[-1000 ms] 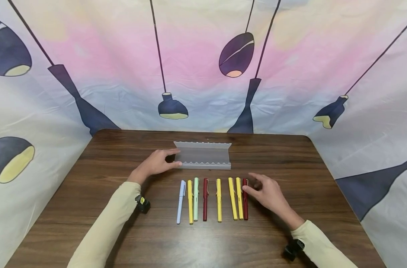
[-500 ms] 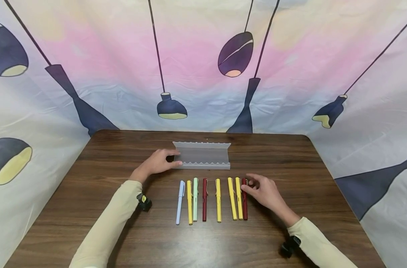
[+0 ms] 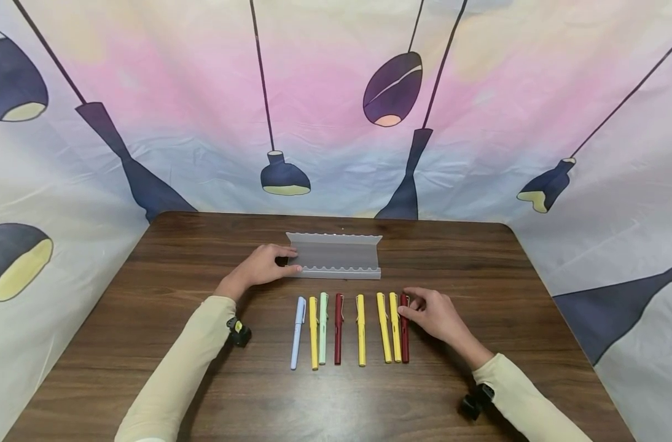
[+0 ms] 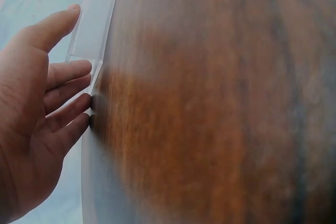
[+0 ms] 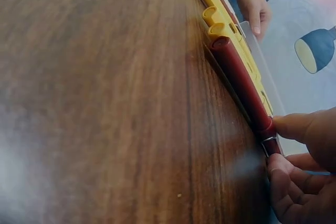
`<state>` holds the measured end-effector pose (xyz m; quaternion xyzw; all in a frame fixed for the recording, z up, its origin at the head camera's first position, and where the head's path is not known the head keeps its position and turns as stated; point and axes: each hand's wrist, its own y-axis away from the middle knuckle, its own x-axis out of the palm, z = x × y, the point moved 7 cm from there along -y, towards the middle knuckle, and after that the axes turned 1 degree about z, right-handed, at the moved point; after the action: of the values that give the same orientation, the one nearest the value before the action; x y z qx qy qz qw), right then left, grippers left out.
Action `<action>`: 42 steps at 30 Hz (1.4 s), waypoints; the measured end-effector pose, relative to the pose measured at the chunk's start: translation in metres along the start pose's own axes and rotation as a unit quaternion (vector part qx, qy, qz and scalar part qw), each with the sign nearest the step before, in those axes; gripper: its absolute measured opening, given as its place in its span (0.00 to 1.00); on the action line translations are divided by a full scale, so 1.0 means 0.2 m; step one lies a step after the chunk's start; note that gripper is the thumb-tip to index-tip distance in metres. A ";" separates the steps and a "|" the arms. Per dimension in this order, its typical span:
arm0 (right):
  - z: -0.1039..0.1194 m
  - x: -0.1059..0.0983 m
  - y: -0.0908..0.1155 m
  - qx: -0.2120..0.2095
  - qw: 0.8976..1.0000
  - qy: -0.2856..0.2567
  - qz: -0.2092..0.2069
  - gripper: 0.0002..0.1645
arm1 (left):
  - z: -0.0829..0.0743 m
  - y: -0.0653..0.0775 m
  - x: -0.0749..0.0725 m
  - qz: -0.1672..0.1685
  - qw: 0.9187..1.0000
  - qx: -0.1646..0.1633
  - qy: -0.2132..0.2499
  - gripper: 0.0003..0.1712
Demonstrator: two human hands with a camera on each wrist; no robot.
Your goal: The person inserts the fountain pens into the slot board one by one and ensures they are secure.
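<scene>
At the back of the table lies a clear plastic pen tray [image 3: 336,253] with scalloped long edges. My left hand [image 3: 261,265] is at its left end, thumb over the front edge. In the left wrist view the fingers [image 4: 68,72] are fairly straight and apart, their tips beside the tray's end. My right hand [image 3: 438,313] pinches the rightmost dark red pen [image 5: 239,77] near its clip end, between thumb and fingertips. That pen lies alongside two yellow pens [image 3: 384,331], its lower end still lined up with theirs.
Further left in the row lie a single yellow pen [image 3: 361,334], another dark red pen [image 3: 338,334], a mint green pen [image 3: 322,337], a yellow pen [image 3: 314,337] and a light blue pen [image 3: 297,337]. A printed cloth [image 3: 336,110] hangs behind the brown wooden table [image 3: 336,405].
My right hand has moved slightly left and closed its thumb and fingers on the rightmost dark red pen. The left hand, tray and other pens have stayed put.
</scene>
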<state>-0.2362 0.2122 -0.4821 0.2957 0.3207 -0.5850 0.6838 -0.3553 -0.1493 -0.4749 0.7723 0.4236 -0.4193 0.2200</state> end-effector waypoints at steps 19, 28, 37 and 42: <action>-0.02 0.00 -0.01 0.029 0.999 -0.008 0.018 0.25 | 0.00 0.00 0.01 -0.002 1.000 -0.004 0.001 0.37; 0.03 -0.06 0.01 0.009 1.000 -0.023 0.008 0.23 | 0.00 0.01 0.02 -0.004 1.000 -0.004 0.004 0.38; 0.12 -0.19 0.00 -0.007 1.000 -0.021 -0.004 0.25 | 0.02 0.00 0.01 -0.010 1.000 0.000 0.001 0.38; 0.17 -0.27 -0.02 -0.027 0.999 -0.024 -0.020 0.26 | 0.02 0.00 0.01 -0.012 1.000 0.001 -0.004 0.38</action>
<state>-0.2432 0.2176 -0.4192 0.2567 0.3255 -0.5965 0.6873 -0.3567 -0.1519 -0.4781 0.7657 0.4314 -0.4251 0.2164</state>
